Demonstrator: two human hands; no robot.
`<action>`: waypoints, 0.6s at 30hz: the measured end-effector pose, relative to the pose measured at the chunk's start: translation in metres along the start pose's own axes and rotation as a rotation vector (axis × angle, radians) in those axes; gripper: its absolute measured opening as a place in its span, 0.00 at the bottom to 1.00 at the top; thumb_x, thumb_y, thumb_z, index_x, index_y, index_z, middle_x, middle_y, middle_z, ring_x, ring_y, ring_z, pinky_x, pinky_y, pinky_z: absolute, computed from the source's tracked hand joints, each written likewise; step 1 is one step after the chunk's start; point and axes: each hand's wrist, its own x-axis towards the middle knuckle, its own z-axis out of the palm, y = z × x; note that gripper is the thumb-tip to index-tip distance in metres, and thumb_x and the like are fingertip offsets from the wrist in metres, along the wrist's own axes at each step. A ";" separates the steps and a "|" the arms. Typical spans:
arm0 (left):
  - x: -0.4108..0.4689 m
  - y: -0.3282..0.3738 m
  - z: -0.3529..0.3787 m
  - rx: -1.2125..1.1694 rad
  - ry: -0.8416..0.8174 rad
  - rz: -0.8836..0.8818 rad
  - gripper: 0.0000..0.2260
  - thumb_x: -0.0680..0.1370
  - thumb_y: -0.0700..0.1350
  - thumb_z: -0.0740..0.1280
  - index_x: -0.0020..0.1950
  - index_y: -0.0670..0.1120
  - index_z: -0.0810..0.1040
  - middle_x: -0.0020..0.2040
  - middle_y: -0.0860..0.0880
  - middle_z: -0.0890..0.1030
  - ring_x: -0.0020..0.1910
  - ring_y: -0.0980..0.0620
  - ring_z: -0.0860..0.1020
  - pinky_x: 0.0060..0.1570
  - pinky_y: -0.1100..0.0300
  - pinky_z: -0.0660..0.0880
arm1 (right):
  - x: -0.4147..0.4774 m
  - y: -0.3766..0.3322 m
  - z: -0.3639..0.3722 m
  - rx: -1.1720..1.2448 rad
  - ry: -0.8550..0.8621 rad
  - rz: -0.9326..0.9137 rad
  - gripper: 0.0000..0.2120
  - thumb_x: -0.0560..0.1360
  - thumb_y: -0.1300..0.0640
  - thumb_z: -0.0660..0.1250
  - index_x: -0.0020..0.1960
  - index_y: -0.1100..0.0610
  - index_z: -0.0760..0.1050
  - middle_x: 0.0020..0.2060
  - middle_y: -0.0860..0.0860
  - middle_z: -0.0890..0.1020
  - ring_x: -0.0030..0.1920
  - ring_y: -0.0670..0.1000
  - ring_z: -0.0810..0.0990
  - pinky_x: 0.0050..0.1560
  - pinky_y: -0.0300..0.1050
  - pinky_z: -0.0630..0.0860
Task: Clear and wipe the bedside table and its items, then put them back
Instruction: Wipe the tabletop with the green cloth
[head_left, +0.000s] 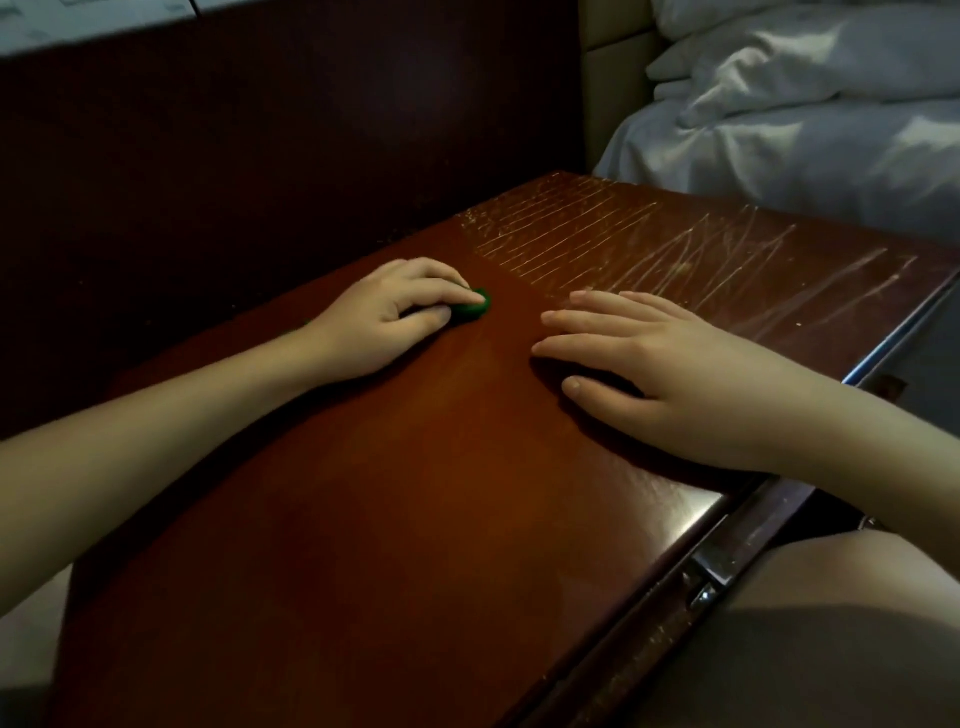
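Observation:
The bedside table (395, 519) has a dark red-brown wooden top with pale scratch marks over its far right part. A small round green object (474, 307) lies on the top near the back. My left hand (395, 312) pinches it between curled fingers and thumb, and most of it is hidden under the fingertips. My right hand (654, 358) rests flat on the wood to the right, fingers straight and spread, holding nothing.
A dark wooden panel (260, 156) rises behind the table. A bed with rumpled white bedding (810, 119) stands at the right. The table's front edge and a metal drawer fitting (717, 566) run along the lower right, beside my leg (810, 639).

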 end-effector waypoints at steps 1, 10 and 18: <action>0.001 -0.001 0.000 -0.026 0.004 -0.002 0.12 0.80 0.43 0.61 0.59 0.59 0.75 0.59 0.59 0.74 0.61 0.61 0.71 0.61 0.65 0.65 | 0.000 0.000 0.000 0.005 -0.005 0.009 0.35 0.69 0.34 0.36 0.73 0.42 0.58 0.74 0.41 0.57 0.74 0.40 0.45 0.69 0.37 0.38; 0.077 -0.054 -0.001 0.113 0.116 -0.258 0.14 0.81 0.43 0.58 0.64 0.50 0.77 0.64 0.49 0.73 0.63 0.51 0.70 0.61 0.59 0.66 | 0.000 -0.002 -0.003 0.047 -0.045 0.040 0.30 0.72 0.38 0.42 0.73 0.40 0.56 0.74 0.38 0.54 0.67 0.33 0.42 0.68 0.35 0.38; 0.128 -0.071 -0.002 0.136 0.100 -0.368 0.15 0.82 0.42 0.55 0.65 0.47 0.76 0.67 0.46 0.72 0.65 0.47 0.70 0.57 0.59 0.66 | -0.001 0.000 -0.002 0.059 -0.040 0.038 0.33 0.70 0.34 0.39 0.73 0.40 0.56 0.74 0.37 0.54 0.67 0.33 0.43 0.67 0.35 0.39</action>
